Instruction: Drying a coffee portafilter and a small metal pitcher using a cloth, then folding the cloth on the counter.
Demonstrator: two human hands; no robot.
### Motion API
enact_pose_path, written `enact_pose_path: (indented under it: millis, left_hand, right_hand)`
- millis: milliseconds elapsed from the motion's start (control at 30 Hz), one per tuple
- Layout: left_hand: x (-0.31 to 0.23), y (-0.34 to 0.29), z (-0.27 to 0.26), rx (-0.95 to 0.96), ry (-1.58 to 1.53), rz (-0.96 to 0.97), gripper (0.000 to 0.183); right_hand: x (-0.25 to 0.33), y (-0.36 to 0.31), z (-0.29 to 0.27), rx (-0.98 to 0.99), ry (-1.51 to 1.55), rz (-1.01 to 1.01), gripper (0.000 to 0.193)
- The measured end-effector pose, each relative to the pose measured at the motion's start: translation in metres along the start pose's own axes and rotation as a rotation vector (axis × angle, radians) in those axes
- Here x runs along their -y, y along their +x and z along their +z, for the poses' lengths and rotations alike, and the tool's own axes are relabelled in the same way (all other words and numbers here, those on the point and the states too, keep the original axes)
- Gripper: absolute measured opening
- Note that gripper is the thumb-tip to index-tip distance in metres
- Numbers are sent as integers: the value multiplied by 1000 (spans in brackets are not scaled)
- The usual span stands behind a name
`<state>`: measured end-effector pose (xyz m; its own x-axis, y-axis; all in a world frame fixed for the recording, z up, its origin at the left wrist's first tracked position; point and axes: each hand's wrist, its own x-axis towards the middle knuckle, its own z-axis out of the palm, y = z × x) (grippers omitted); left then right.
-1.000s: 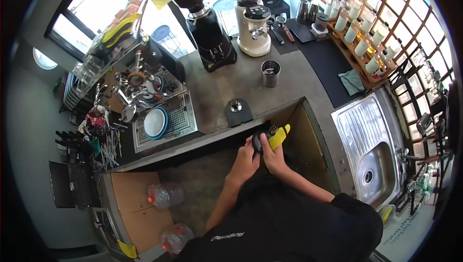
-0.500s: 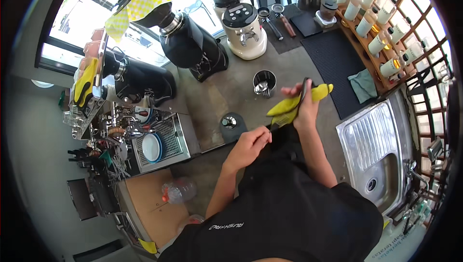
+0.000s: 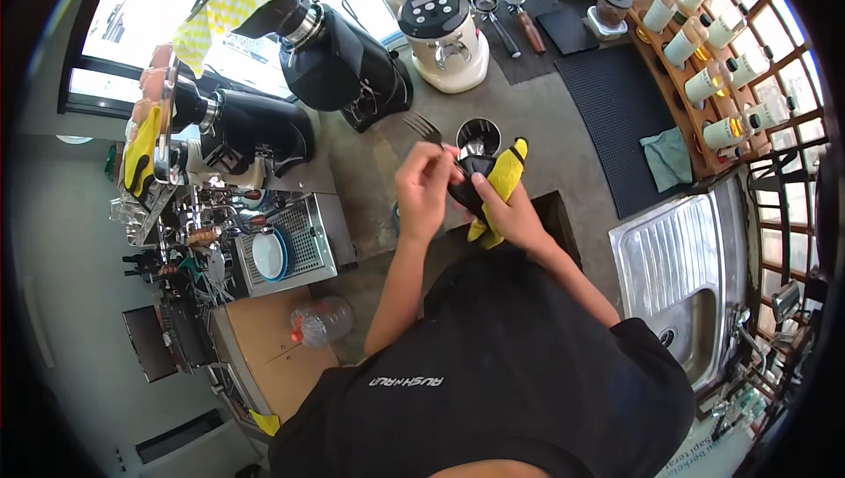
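In my left hand (image 3: 421, 192) is a fork (image 3: 425, 128), pinched between the fingertips with its tines pointing up and away to the left. The fork's handle runs toward my right hand (image 3: 518, 214), which is closed round a yellow cloth (image 3: 506, 172) with black parts. Folds of the cloth and the fingers hide the handle's end. Both hands are close together, near the counter's front edge. Just beyond them stands a round metal cup (image 3: 495, 133) with shiny cutlery inside, partly hidden by my hands.
Coffee grinders (image 3: 444, 38) line the far side. At the right lie a black ribbed mat (image 3: 598, 126), a folded green cloth (image 3: 666, 161) and a rack of bottles (image 3: 678, 108). A steel sink (image 3: 682, 319) is at the near right, a drip tray (image 3: 308, 231) at the left.
My hands have come together. The fork has turned so its tines, earlier against the cloth, now point away, and the cloth has moved left to the handle's side.
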<state>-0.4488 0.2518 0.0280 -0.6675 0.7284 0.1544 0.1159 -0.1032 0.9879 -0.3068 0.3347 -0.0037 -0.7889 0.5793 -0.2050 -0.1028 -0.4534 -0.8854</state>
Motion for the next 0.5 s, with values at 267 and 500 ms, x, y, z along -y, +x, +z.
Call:
enact_pose_path:
  millis: [267,500]
  left_hand:
    - [18,43,-7,15,-114,91,12]
    - [55,64,-9,206,325,239,20]
  right_hand:
    - [-12,19,-74,-324,-381,-81,32]
    - [-15,51,-113,-484,-387,-80,29]
